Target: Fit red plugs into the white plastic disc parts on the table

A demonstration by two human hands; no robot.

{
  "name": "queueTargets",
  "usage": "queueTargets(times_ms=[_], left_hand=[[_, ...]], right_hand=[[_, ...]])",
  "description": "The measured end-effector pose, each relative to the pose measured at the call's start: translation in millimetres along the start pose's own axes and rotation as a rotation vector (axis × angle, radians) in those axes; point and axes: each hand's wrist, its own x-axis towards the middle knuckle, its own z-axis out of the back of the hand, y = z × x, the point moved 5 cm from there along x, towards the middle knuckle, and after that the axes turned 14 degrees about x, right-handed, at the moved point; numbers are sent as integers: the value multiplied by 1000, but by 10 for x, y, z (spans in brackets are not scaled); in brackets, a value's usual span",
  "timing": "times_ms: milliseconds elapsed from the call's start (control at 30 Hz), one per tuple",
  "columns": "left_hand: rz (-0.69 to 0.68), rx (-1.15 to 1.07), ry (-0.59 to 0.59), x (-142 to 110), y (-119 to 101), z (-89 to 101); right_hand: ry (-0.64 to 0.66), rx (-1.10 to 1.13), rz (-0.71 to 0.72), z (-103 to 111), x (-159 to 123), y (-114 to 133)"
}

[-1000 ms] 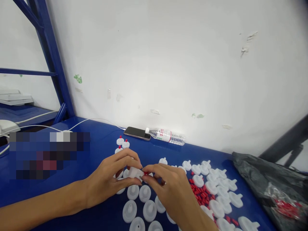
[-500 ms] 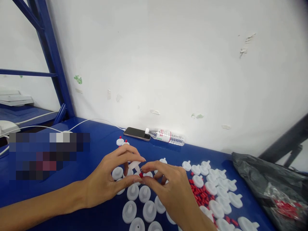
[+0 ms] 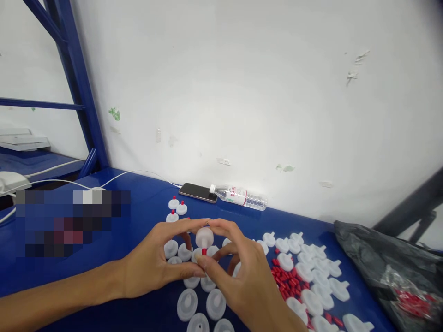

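Observation:
Between both hands is a white plastic disc with a nozzle (image 3: 204,236), its nozzle end pointing down toward me with a small red cap (image 3: 204,251) on it. My left hand (image 3: 152,258) grips it from the left, index finger along the top and thumb below. My right hand (image 3: 247,276) closes from the right, its index finger at the top edge and its thumb under the red cap. Loose white discs (image 3: 187,304) lie nozzle up below and behind the hands. Further back stand a few discs wearing red caps (image 3: 182,208).
At the right, a pile of red caps (image 3: 287,279) lies among many white discs (image 3: 313,300). Beside it is a black plastic bag (image 3: 367,249) with a clear bag of red pieces (image 3: 413,299). A phone (image 3: 198,192) and water bottle (image 3: 238,196) rest by the wall.
The held disc has turned from a slanted position to upright, with its red cap toward me. Both index fingers now meet at its top edge, and the right thumb has moved slightly left.

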Motion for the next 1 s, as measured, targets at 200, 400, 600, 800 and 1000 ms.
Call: queueTargets(times_ms=[200, 400, 600, 800, 1000], left_hand=[[115, -160, 42, 12, -10, -40], [118, -205, 82, 32, -16, -60], [128, -240, 43, 42, -90, -31], [96, -313, 60, 22, -99, -25], [142, -310, 96, 8, -117, -34]], right_hand=[[18, 104, -99, 47, 53, -1], [-4, 26, -141, 44, 22, -58], [40, 155, -124, 24, 23, -51], [66, 162, -122, 11, 23, -23], [125, 182, -30, 20, 63, 68]])
